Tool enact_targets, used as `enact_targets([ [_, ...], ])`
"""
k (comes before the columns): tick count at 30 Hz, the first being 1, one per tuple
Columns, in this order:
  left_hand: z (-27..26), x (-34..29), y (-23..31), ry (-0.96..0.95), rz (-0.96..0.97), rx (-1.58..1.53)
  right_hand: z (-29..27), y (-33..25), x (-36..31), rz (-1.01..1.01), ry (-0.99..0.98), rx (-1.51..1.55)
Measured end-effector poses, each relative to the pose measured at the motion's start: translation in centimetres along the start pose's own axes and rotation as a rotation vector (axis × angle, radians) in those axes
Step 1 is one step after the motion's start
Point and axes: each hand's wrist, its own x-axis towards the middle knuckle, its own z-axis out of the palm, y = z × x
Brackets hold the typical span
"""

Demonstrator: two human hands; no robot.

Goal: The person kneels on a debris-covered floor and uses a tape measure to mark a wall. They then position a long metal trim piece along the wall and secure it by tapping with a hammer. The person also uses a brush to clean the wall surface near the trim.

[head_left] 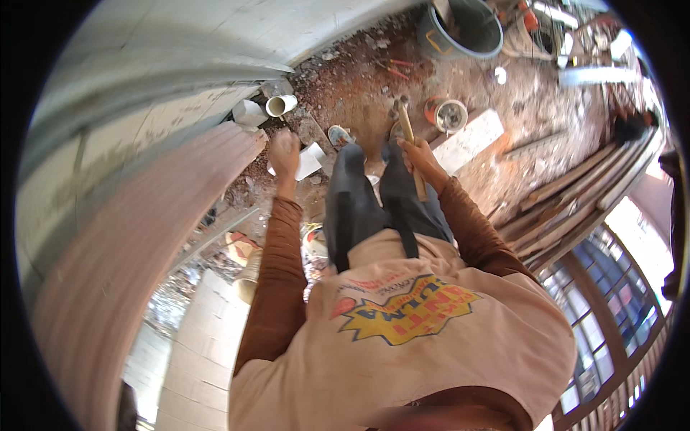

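Note:
My right hand point(422, 158) is wrapped round the wooden handle of a hammer point(407, 123), in front of my right thigh. The hammer's head points away from me, toward the ground. My left hand point(284, 152) is raised beside the end of a long reddish-brown plank point(151, 230). Motion smears its fingers, so I cannot make out whether they hold anything. Just right of that hand lies a flat white piece point(311, 161). Beyond it, a pale cup-like pipe piece point(281, 105) rests on its side next to a white block point(249, 113).
A large grey bucket point(463, 32) stands at the far right, with red-handled pliers point(399, 69) on the dirt to its left. Nearer are a small orange bucket point(445, 115) and a pale board point(471, 140). Stacked timbers point(575, 190) lie right; a wall point(215, 36) runs along the left.

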Motion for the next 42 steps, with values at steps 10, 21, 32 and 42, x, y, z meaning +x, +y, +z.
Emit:
enact_targets([
  [10,13.3,-17.9,-9.8,-0.546,-0.788,-0.357,-0.9,11.0,1.9,0.416,0.082,0.109],
  [21,21.0,-39.8,-4.2,0.084,-1.293,-0.498,-9.2,5.9,3.8,0.35,-0.234,-0.363],
  [32,28.4,-46.7,2.5,0.404,-1.663,-0.533,-22.6,2.5,14.3,0.041,-0.607,-1.89],
  [42,31.9,-54.2,-24.0,0.842,-1.815,-0.117,-21.2,3.5,18.3,0.212,-0.385,-1.871],
])
